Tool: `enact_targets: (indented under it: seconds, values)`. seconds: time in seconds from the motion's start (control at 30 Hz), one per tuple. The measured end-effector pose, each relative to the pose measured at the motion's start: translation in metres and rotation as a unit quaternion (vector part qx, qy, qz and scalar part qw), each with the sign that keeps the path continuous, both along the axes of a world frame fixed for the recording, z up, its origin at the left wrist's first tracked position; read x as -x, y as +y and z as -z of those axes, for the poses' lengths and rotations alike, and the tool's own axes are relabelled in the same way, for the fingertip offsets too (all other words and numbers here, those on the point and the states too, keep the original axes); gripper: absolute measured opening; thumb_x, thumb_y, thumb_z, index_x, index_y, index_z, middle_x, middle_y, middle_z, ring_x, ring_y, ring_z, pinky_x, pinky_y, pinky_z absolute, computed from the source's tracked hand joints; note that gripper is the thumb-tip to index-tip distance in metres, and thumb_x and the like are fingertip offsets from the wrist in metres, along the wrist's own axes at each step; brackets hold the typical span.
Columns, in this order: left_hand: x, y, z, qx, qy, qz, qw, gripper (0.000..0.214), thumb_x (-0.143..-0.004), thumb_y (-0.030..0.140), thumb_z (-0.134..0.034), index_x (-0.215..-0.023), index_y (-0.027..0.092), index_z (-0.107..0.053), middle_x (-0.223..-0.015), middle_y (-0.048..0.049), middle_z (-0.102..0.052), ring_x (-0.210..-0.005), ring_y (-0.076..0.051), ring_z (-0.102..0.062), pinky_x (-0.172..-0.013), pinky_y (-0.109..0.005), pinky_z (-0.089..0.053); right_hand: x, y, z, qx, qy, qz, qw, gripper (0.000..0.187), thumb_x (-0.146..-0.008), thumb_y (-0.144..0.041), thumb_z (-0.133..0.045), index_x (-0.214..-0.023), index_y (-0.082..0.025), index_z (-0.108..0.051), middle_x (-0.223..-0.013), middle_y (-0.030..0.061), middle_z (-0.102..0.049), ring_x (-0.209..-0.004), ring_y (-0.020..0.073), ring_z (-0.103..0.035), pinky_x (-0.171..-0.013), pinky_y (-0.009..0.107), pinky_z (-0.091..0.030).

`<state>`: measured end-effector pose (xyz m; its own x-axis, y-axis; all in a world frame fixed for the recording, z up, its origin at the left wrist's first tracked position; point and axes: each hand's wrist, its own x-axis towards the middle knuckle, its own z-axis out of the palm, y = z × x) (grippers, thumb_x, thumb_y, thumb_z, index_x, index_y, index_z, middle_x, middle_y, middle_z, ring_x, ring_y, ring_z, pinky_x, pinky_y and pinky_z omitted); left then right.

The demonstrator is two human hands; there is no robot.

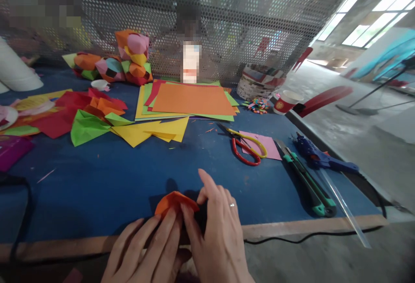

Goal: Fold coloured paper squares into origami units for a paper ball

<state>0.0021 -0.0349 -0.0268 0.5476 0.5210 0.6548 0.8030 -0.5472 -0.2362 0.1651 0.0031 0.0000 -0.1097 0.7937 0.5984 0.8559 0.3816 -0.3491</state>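
Observation:
At the near edge of the blue table, a folded piece of orange paper (pixel 170 201) is between my hands. My left hand (pixel 152 246) has its fingers on the paper's front side, closed on it. My right hand (pixel 218 226), with a ring on one finger, grips the paper's right side with its thumb against it. Its index finger points up and away from the paper. The underside of the paper and parts of both hands' grip are hidden.
Scissors (pixel 248 145) overlap a pink sheet (pixel 270 144). A green utility knife (pixel 308 183), blue glue gun (pixel 320 155) and clear glue stick (pixel 345 209) lie right. Behind are stacked coloured sheets (pixel 194 98), paper models (pixel 134 58) and a paper cup (pixel 287 102). Folded sheets (pixel 89 129) spread left.

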Motion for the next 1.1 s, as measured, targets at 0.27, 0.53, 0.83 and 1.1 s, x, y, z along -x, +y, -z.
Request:
enact_targets:
  seconds: [0.27, 0.53, 0.83, 1.1]
  values:
    - [0.002, 0.003, -0.005, -0.022, 0.009, -0.008, 1.000, 0.033, -0.096, 0.027, -0.066, -0.122, 0.008, -0.073, -0.120, -0.0079, -0.078, -0.098, -0.021, -0.067, -0.130, -0.049, -0.018, -0.014, 0.006, -0.008, 0.062, -0.017, -0.022, 0.998, 0.050, -0.108, -0.032, -0.040, -0.153, -0.011, -0.032, -0.100, 0.0096, -0.069, -0.089, 0.0251, -0.064, -0.082, 0.044, -0.045]
    - [0.004, 0.005, -0.010, -0.012, 0.002, -0.008, 1.000, 0.027, -0.097, 0.023, -0.063, -0.119, 0.012, -0.074, -0.115, -0.0076, -0.079, -0.090, -0.019, -0.073, -0.131, -0.055, -0.014, -0.019, 0.009, -0.010, 0.082, -0.018, -0.044, 0.995, 0.048, -0.103, -0.025, -0.048, -0.148, -0.013, -0.036, -0.101, 0.0087, -0.071, -0.091, 0.0257, -0.065, -0.079, 0.043, -0.045]
    - [0.015, 0.004, -0.014, -0.027, 0.010, -0.003, 1.000, 0.028, -0.096, 0.020, -0.066, -0.120, 0.010, -0.073, -0.097, -0.0058, -0.080, -0.081, -0.018, -0.072, -0.131, -0.052, -0.015, -0.019, 0.010, -0.009, 0.070, -0.029, -0.040, 0.996, 0.053, -0.098, -0.023, -0.057, -0.147, -0.012, -0.038, -0.106, 0.0097, -0.072, -0.094, 0.0269, -0.065, -0.076, 0.041, -0.046]
    - [0.021, -0.005, -0.015, -0.052, 0.006, -0.002, 0.999, 0.027, -0.091, 0.019, -0.071, -0.116, 0.009, -0.075, -0.096, -0.0066, -0.080, -0.081, -0.017, -0.070, -0.130, -0.049, -0.019, -0.018, 0.009, -0.008, 0.056, -0.031, -0.035, 0.997, 0.062, -0.092, -0.019, -0.066, -0.146, -0.011, -0.039, -0.108, 0.0081, -0.071, -0.094, 0.0271, -0.064, -0.076, 0.043, -0.046]
